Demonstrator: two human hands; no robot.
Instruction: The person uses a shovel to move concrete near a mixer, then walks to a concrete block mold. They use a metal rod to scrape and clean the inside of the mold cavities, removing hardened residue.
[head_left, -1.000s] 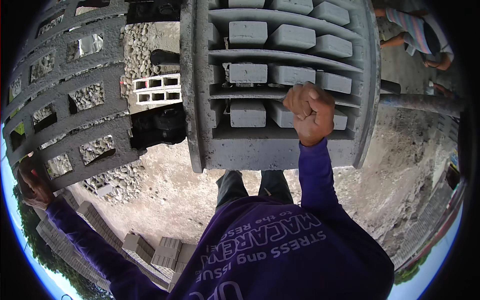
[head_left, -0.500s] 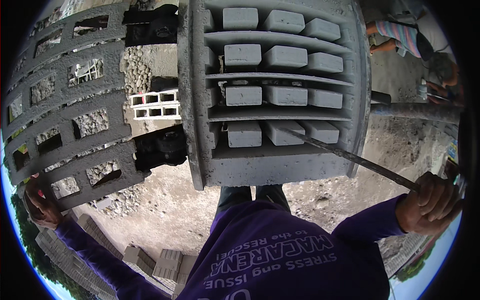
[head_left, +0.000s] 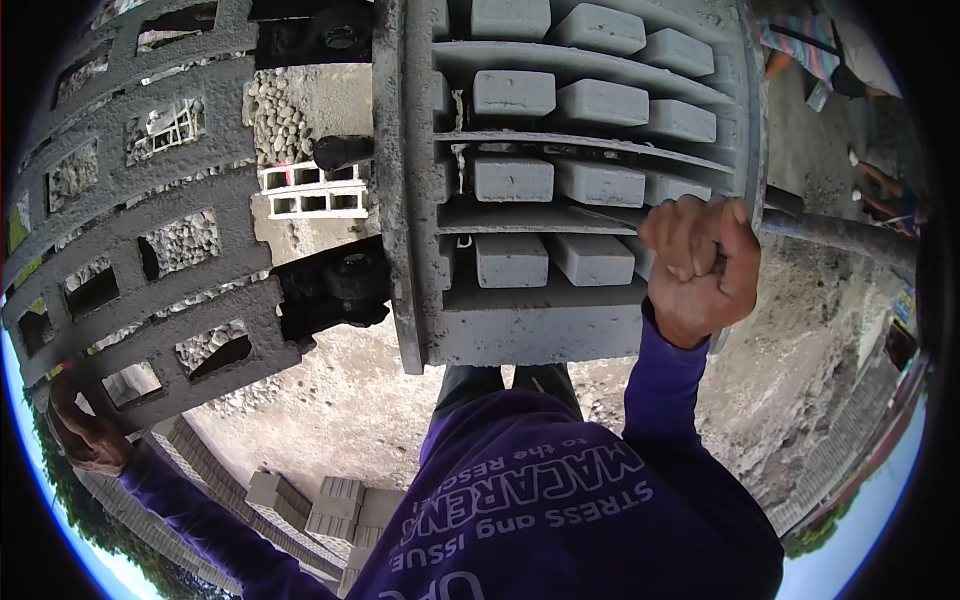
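My right hand [head_left: 700, 265] is closed in a fist around a thin metal rod [head_left: 607, 217]. Only a short stretch of the rod shows, reaching left over the lower rows of a large grey block mold [head_left: 530, 335]. Inside the mold stand rows of grey rectangular cores [head_left: 512, 262], with thin plates between the rows. My fist covers part of the lowest row's right end. At far left my left hand [head_left: 88, 437] grips the near corner of a grey cement-crusted frame [head_left: 200, 290] with rectangular openings; some of its fingers are hidden behind the edge.
Black hinge-like brackets [head_left: 335, 290] join frame and mold. A pipe [head_left: 850, 243] sticks out to the right. Beyond lie a pebble pile [head_left: 278, 115] and a pale block-shaped grid [head_left: 315, 190]. Stacked blocks [head_left: 335, 510] stand at lower left. Other people [head_left: 800, 50] are at upper right.
My right hand has moved left and inward with the rod, from beyond the mold's right side to over its lower rows. My left hand keeps its grip; the view has shifted slightly.
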